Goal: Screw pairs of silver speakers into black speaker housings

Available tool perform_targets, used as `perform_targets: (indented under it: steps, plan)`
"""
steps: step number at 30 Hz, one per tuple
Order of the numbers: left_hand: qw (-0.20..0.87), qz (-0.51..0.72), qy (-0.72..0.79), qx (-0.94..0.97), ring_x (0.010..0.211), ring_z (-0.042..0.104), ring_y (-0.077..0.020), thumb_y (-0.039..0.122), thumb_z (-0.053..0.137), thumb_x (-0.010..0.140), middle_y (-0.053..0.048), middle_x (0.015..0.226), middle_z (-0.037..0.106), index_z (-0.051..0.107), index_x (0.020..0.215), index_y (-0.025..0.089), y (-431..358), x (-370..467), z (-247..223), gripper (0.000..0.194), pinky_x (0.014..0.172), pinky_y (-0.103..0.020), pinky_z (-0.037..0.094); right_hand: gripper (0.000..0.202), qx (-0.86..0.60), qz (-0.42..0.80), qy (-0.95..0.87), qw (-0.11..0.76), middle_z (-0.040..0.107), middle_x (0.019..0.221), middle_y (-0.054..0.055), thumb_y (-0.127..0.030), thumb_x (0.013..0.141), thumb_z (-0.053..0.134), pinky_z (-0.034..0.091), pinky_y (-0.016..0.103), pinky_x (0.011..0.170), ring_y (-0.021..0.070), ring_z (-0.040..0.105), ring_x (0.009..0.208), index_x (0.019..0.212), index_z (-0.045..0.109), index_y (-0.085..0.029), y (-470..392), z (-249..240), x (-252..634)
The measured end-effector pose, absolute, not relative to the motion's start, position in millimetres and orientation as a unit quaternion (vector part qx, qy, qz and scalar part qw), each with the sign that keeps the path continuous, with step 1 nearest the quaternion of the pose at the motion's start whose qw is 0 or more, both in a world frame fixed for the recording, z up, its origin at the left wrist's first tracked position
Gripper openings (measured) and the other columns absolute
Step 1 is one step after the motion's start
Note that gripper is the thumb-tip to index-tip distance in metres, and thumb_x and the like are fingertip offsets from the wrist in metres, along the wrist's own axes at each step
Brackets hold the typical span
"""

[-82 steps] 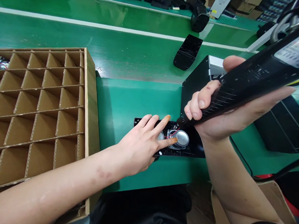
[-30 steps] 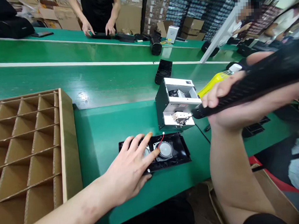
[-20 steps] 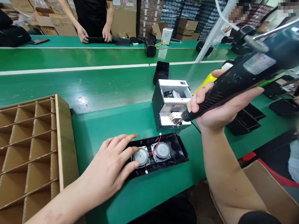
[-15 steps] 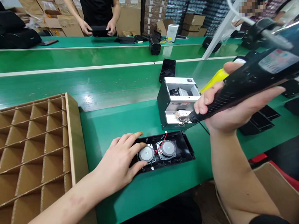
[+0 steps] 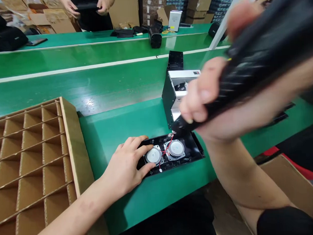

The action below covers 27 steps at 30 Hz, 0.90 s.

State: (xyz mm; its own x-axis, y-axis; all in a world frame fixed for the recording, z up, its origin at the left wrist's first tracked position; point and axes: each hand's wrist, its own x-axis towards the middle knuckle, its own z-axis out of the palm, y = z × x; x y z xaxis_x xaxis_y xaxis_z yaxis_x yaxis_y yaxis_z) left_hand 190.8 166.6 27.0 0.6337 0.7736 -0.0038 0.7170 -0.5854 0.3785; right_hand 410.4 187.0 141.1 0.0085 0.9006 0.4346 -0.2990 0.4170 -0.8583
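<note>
A black speaker housing (image 5: 191, 147) lies open side up on the green bench. Two round silver speaker drivers, the left one (image 5: 153, 154) and the right one (image 5: 176, 148), sit in it with red wires and white plugs. My left hand (image 5: 126, 163) grips the housing's left end, thumb and fingers on its two long edges. In my right hand (image 5: 209, 91) is a black electric screwdriver (image 5: 247, 69), blurred by motion. Its tip hangs over the housing's far edge, close to the right driver; whether it touches I cannot tell.
A cardboard box with dividers (image 5: 70, 141) stands at the left. Behind the housing is a silver and black screw feeder (image 5: 168, 100), partly hidden by my right hand, with a black panel (image 5: 175, 60) beyond it. Across the bench, a person's hands (image 5: 102, 6) hold a dark object.
My right hand has brought the electric screwdriver left and down, from the screw feeder's front to the housing's far edge. My left hand still holds the housing. The camera view has shifted slightly.
</note>
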Motion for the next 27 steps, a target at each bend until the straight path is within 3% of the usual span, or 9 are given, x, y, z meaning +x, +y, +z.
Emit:
perform_targets:
  steps: [4, 11, 15, 19, 21, 24, 27]
  plan:
    - [0.160, 0.096, 0.407, 0.894, 0.125, 0.058, -0.0301, 0.042, 0.069, 0.093, -0.006, 0.144, 0.059, 0.068, 0.127, 0.027, 168, 190, 24, 0.037, 0.097, -0.053, 0.057, 0.060, -0.198, 0.504, -0.512, 0.666, 0.054, 0.060, -0.006, -0.077, 0.096, 0.041, 0.036, 0.025, 0.038, 0.0118, 0.046, 0.042, 0.122, 0.056, -0.025, 202, 102, 383]
    - [0.131, 0.127, 0.378, 0.908, 0.122, 0.061, -0.0310, 0.046, 0.064, 0.095, -0.009, 0.139, 0.062, 0.070, 0.125, 0.022, 169, 190, 24, 0.039, 0.098, -0.052, 0.059, 0.056, -0.195, 0.529, -0.529, 0.635, 0.052, 0.064, -0.004, -0.067, 0.101, 0.039, 0.036, 0.027, 0.043, 0.0127, 0.047, 0.046, 0.127, 0.052, -0.019, 208, 68, 376]
    - [0.126, 0.129, 0.372, 0.911, 0.122, 0.061, -0.0314, 0.047, 0.063, 0.096, -0.010, 0.139, 0.063, 0.070, 0.126, 0.021, 169, 190, 25, 0.040, 0.096, -0.051, 0.060, 0.063, -0.207, 0.540, -0.532, 0.618, 0.051, 0.065, -0.004, -0.073, 0.098, 0.040, 0.036, 0.028, 0.043, 0.0129, 0.045, 0.047, 0.128, 0.051, -0.018, 208, 69, 376]
    - [0.130, 0.119, 0.378, 0.909, 0.124, 0.060, -0.0315, 0.047, 0.061, 0.097, -0.009, 0.140, 0.062, 0.070, 0.126, 0.021, 168, 191, 27, 0.040, 0.097, -0.052, 0.060, 0.064, -0.224, 0.536, -0.531, 0.617, 0.049, 0.063, -0.004, -0.077, 0.095, 0.042, 0.034, 0.028, 0.043, 0.0131, 0.045, 0.046, 0.120, 0.053, -0.019, 206, 70, 376]
    - [0.133, 0.116, 0.379, 0.908, 0.123, 0.060, -0.0317, 0.048, 0.061, 0.097, -0.009, 0.140, 0.062, 0.071, 0.125, 0.022, 168, 191, 27, 0.040, 0.098, -0.052, 0.060, 0.056, -0.230, 0.533, -0.537, 0.612, 0.049, 0.064, -0.004, -0.074, 0.098, 0.040, 0.035, 0.027, 0.044, 0.0119, 0.045, 0.046, 0.107, 0.052, -0.020, 204, 70, 376]
    - [0.132, 0.119, 0.379, 0.908, 0.123, 0.060, -0.0319, 0.047, 0.061, 0.096, -0.009, 0.139, 0.062, 0.071, 0.125, 0.022, 168, 191, 27, 0.040, 0.097, -0.052, 0.060, 0.047, -0.236, 0.529, -0.548, 0.604, 0.050, 0.067, -0.005, -0.066, 0.104, 0.032, 0.037, 0.025, 0.047, 0.0088, 0.046, 0.049, 0.088, 0.041, -0.022, 203, 67, 377]
    - [0.131, 0.119, 0.378, 0.909, 0.123, 0.060, -0.0319, 0.047, 0.061, 0.097, -0.009, 0.139, 0.062, 0.071, 0.126, 0.021, 168, 192, 27, 0.040, 0.097, -0.051, 0.060, 0.048, -0.227, 0.526, -0.554, 0.605, 0.050, 0.065, -0.007, -0.066, 0.104, 0.032, 0.039, 0.024, 0.047, 0.0079, 0.046, 0.048, 0.085, 0.038, -0.022, 207, 61, 377]
